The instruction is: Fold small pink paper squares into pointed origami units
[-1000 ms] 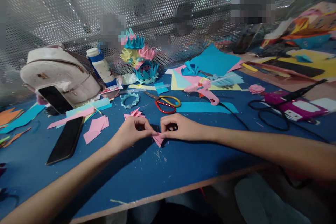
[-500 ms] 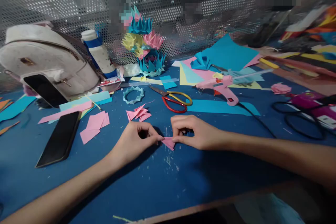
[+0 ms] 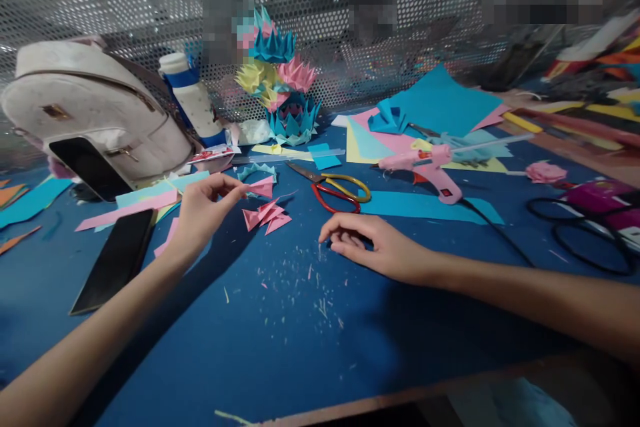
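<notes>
My left hand (image 3: 205,210) pinches a small folded pink paper piece (image 3: 262,187) by one end, raised above a little pile of folded pink paper pieces (image 3: 267,217). Behind the held piece, partly covered by it, lies a light-blue zigzag paper ring (image 3: 267,171). My right hand (image 3: 373,243) rests over the table with curled fingers apart and nothing between them. Scissors (image 3: 333,190) with one red and one yellow handle lie just beyond it, blades pointing to the far left. Square pink sheets (image 3: 170,237) are mostly hidden by my left hand and wrist.
A pink glue gun (image 3: 427,167) and its black cord lie right of the scissors, by a blue paper strip (image 3: 430,207). Two phones, one flat (image 3: 115,260), sit left before a white backpack (image 3: 100,107). A folded-paper tower (image 3: 293,120) stands at the back. Paper scraps dot the table.
My left hand has moved left and away from me with the folded pink piece. My right hand has let go of that piece and stays near its former spot.
</notes>
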Available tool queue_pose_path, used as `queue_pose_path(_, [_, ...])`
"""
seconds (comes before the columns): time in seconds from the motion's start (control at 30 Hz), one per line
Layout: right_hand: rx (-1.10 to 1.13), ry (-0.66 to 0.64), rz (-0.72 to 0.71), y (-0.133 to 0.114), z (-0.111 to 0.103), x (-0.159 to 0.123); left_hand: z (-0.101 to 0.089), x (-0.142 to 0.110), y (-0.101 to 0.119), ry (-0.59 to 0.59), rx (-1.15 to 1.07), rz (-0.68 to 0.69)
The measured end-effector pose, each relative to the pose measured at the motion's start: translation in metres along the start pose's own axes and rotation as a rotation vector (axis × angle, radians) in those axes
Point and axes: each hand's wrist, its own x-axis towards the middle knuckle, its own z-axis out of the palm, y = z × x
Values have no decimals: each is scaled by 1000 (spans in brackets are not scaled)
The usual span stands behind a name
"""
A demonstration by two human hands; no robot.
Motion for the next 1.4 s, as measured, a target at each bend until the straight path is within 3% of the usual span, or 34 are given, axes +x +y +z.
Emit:
queue_pose_path(0.13, [-30, -7, -15, -1, 0, -1, 1, 4, -25, -139, 110, 1])
queue_pose_path(0.27, [-50, -15, -47, -1, -1, -1, -1, 6, -32, -204, 224, 42])
queue_pose_path(0.47, [-93, -22, -105, 0, -2, -1, -8, 4, -21, -192, 276, 195])
queue_pose_path(0.7, [-145, -53, -169, 2, -4, -3, -5, -3, -7, -340, 258, 316])
queue_pose_path(0.77, [-164, -64, -195, 3, -4, -3, -17, 2, -8, -380, 281, 299])
queue_pose_path(0.87, [-188, -77, -219, 5, -3, -3, -52, 16, -17, -473, 345, 237])
queue_pose_path(0.97, [-192, -90, -231, 6, -3, -3, -93, 29, -35, -619, 431, 138])
queue_pose_path(1.07, [-189, -91, -236, 7, -2, -3, -121, 37, -55, -676, 526, 49])
queue_pose_path(1.17, [-192, -95, -228, 7, -2, -3, -129, 38, -69, -680, 601, -3])
queue_pose_path(1.4, [-205, -93, -243, 6, -2, -2, -112, 27, -69, -773, 682, -58])
